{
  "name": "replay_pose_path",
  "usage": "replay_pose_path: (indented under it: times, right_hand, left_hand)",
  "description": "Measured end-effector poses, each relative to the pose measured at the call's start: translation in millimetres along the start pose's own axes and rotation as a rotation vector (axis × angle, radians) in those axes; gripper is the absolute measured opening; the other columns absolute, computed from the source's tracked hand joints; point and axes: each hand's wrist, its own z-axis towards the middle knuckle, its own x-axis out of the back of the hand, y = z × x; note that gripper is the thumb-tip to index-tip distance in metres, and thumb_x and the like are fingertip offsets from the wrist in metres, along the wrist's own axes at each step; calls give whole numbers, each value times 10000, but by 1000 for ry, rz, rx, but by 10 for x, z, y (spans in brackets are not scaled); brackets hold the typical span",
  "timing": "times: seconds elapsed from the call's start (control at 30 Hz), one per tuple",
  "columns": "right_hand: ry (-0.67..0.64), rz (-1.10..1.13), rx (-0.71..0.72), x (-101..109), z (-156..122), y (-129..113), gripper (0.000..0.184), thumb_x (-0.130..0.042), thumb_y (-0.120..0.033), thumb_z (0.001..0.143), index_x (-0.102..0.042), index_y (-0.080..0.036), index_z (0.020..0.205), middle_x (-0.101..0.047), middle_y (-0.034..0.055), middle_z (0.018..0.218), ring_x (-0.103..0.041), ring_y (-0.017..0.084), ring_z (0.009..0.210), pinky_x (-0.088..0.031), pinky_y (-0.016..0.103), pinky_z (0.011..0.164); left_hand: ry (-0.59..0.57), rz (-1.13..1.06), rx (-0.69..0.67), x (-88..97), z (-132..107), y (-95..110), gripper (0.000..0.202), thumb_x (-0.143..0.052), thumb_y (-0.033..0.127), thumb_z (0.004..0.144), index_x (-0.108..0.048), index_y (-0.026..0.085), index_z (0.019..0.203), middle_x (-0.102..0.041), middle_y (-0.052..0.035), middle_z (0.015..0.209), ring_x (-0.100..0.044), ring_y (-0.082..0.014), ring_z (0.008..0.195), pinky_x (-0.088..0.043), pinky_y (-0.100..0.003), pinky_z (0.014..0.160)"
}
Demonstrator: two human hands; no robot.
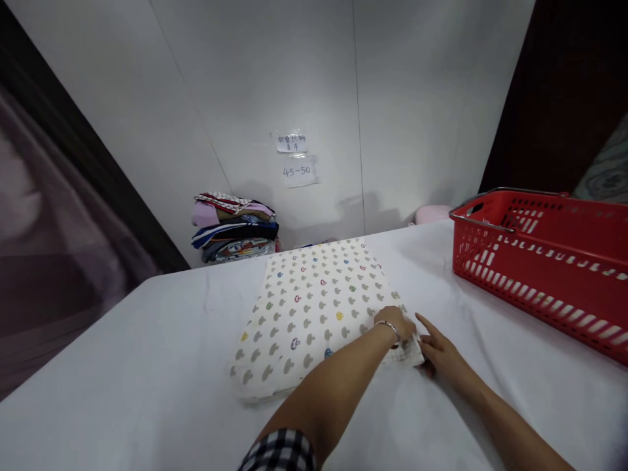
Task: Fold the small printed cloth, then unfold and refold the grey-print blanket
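A folded white cloth (307, 307) printed with small grey and coloured shapes lies on the white table (147, 366). My left hand (395, 325), with a bracelet at the wrist, reaches across and is closed on the cloth's near right corner. My right hand (439, 350) rests right beside that corner, forefinger stretched out, its other fingers touching the cloth's edge.
A red plastic basket (544, 261) with a metal handle stands on the table at the right. A stack of folded clothes (235, 226) sits at the back against the white wall, under two paper notes (297, 160). A pink thing (432, 212) lies at the far edge.
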Motion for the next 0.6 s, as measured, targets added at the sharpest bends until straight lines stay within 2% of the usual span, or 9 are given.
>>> replay_pose_path:
  times: [0.17,0.37,0.47,0.6]
  right_hand:
    - [-7,9,-15,-2,-20,-28,814,-513,-336,742,-94,-228,1432,-548,-53,596,-508,121,437,-376,219,365]
    - [27,1,-81,-14,-62,-120,842,-519,-275,725,-77,-177,1435,-563,-44,539,-477,117,379,-376,224,368]
    - [3,34,-154,-26,-102,-174,832,-535,-255,707,-131,-127,1423,-586,-18,549,-498,121,385,-377,218,372]
    - [-104,57,-172,-38,-120,-173,813,-582,-295,682,-235,-113,1394,-610,8,588,-554,141,456,-397,213,380]
  left_hand:
    - [-21,-11,-8,16,45,-30,390,-560,319,702,-652,75,993,-676,-160,908,-649,-216,687,-506,-271,558]
    - [-140,-169,38,16,122,-74,326,-549,278,700,-664,75,928,-690,-137,833,-633,-184,602,-483,-253,532]
    - [-147,-241,9,3,94,-74,304,-480,308,750,-674,124,895,-698,-85,801,-613,-137,574,-475,-223,545]
    - [-85,-311,-46,-37,44,-84,315,-419,298,754,-674,174,892,-701,-46,826,-591,-114,545,-464,-216,523]
